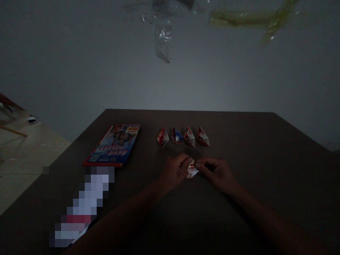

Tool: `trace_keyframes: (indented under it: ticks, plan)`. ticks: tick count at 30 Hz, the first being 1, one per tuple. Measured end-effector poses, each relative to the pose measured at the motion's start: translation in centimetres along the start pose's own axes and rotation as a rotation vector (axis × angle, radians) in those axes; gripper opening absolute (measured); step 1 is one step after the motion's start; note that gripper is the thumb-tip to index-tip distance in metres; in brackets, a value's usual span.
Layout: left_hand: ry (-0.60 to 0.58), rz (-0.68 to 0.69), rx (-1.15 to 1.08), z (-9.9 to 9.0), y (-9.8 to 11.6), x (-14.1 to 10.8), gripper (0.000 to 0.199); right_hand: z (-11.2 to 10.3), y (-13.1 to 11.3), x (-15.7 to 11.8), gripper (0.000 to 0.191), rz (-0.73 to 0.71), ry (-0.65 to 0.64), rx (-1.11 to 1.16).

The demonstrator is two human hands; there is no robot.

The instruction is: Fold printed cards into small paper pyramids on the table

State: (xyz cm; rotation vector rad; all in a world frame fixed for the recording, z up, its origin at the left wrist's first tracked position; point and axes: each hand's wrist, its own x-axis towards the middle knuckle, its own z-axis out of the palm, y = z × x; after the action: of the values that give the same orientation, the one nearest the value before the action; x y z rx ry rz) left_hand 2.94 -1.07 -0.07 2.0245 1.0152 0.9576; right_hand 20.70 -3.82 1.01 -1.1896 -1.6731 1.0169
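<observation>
No legible text anywhere; light too dim. Magazine point(113, 145) on table point(265, 159): yellow box with red marks at cover's top right, large red characters low on cover, small square code at bottom left corner, none readable. Four folded paper pieces point(182, 137) in row: red, blue, white print, too small to read. Folded paper point(191, 169) pinched between left hand point(175, 171) and right hand point(216, 173): red marks, unreadable.

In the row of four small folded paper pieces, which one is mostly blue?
The second folded piece from the left. It shows blue, while the other three in the row are red and white.
</observation>
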Motion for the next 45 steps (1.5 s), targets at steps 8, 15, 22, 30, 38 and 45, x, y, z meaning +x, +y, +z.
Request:
trace_keyframes:
  ticks: [8, 15, 22, 30, 38, 45]
  plan:
    - [-0.003, 0.033, 0.062, 0.1, 0.3, 0.4, 0.029, 0.2, -0.1, -0.1, 0.025, 0.004, 0.005, 0.005]
    - [0.011, -0.049, -0.065, 0.3, 0.3, 0.1, 0.034, 0.4, -0.3, 0.0, 0.027, 0.009, 0.037, 0.037]
    - [-0.009, -0.073, -0.101, 0.0, 0.0, 0.4, 0.046, 0.0, 0.5, 0.0, 0.027, 0.039, 0.089, 0.05]
    - [-0.009, -0.081, -0.138, -0.1, 0.0, 0.4, 0.049, -0.1, 0.3, 0.0, 0.027, 0.056, 0.099, 0.05]
    - [0.014, -0.009, -0.135, -0.2, 0.9, 0.3, 0.052, -0.1, 0.2, 0.1, 0.028, 0.052, 0.096, 0.079]
    - [-0.041, 0.003, -0.005, -0.8, 0.1, 1.1, 0.051, -0.5, 0.6, 0.1, 0.027, 0.063, 0.122, 0.051]
